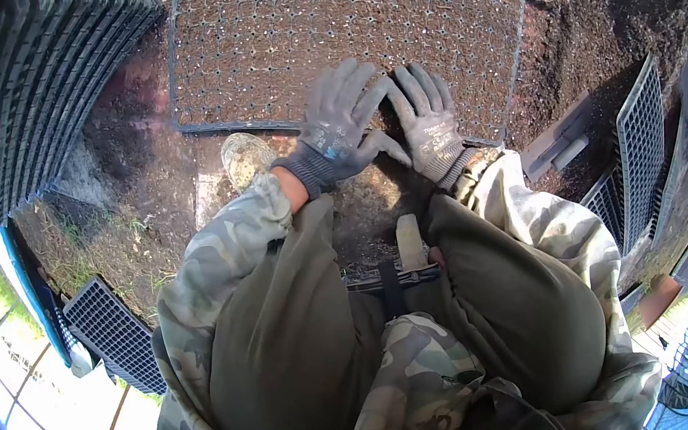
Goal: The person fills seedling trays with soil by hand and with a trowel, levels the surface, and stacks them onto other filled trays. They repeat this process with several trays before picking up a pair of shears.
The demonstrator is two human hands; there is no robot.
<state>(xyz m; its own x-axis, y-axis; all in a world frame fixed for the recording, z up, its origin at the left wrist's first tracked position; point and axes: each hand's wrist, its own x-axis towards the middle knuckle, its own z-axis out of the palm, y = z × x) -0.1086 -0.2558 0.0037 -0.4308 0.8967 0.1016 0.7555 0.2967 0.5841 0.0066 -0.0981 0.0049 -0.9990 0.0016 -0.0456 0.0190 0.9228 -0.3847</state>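
Observation:
A wide seedling tray (266, 49) lies in front of me, its many small cells filled with dark soil. My left hand (339, 122), in a grey work glove, reaches over the tray's near edge with fingers spread and nothing in them. Beside it my right hand (429, 118), gloved the same way, rests with fingers stretched out flat over the soil near the tray's front right part. The left thumb points toward the right hand's wrist, and the two hands nearly meet.
A tall stack of black trays (50, 90) stands at the left. Loose soil (589, 9) is heaped beyond the tray on the right. An upright cell tray (644, 152) leans at the right, and another tray (113, 334) lies low on the left. My knees flank the space before me.

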